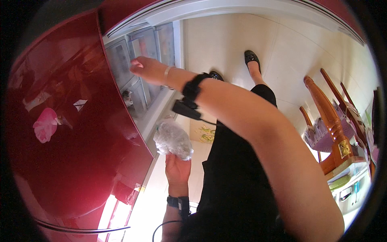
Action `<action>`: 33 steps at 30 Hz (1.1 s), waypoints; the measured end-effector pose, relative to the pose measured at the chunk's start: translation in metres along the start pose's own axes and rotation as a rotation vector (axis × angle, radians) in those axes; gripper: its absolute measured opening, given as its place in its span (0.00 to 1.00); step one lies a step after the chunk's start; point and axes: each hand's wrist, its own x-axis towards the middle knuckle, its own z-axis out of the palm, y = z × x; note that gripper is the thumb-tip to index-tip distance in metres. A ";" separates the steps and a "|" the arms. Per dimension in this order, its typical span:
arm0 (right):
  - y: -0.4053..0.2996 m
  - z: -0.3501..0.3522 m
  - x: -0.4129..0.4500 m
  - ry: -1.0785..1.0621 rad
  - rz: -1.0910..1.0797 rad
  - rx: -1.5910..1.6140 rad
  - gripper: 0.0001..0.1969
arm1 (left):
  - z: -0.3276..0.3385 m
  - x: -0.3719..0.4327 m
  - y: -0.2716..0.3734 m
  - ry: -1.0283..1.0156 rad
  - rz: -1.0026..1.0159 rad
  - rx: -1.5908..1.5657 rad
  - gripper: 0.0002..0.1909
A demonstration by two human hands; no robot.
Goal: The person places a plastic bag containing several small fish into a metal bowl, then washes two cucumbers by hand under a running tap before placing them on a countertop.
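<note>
My left hand holds a bundle wrapped in clear, crinkled plastic, low in front of the open freezer compartment. My right hand reaches across to the left, in front of the frosted freezer drawers. Its fingers are curled, and whether they touch a drawer cannot be told. Inside the lower drawer something dark and white shows through. Both forearms wear black straps; the right one carries a small black device.
A glossy red refrigerator panel with a pink petal-shaped mark fills the left. An open door with a pale inner edge spans the top. On the right stand wooden furniture legs. My feet in black shoes are on pale floor tiles.
</note>
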 end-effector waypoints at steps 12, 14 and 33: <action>0.007 0.024 -0.013 0.084 0.242 1.090 0.10 | -0.019 -0.002 0.008 -0.046 0.015 -0.046 0.21; -0.003 -0.007 -0.054 0.121 0.214 0.884 0.10 | -0.008 0.004 0.011 -0.050 0.020 -0.038 0.21; -0.004 -0.094 -0.128 0.116 0.313 0.591 0.18 | 0.084 0.018 0.045 -0.285 0.081 -0.088 0.22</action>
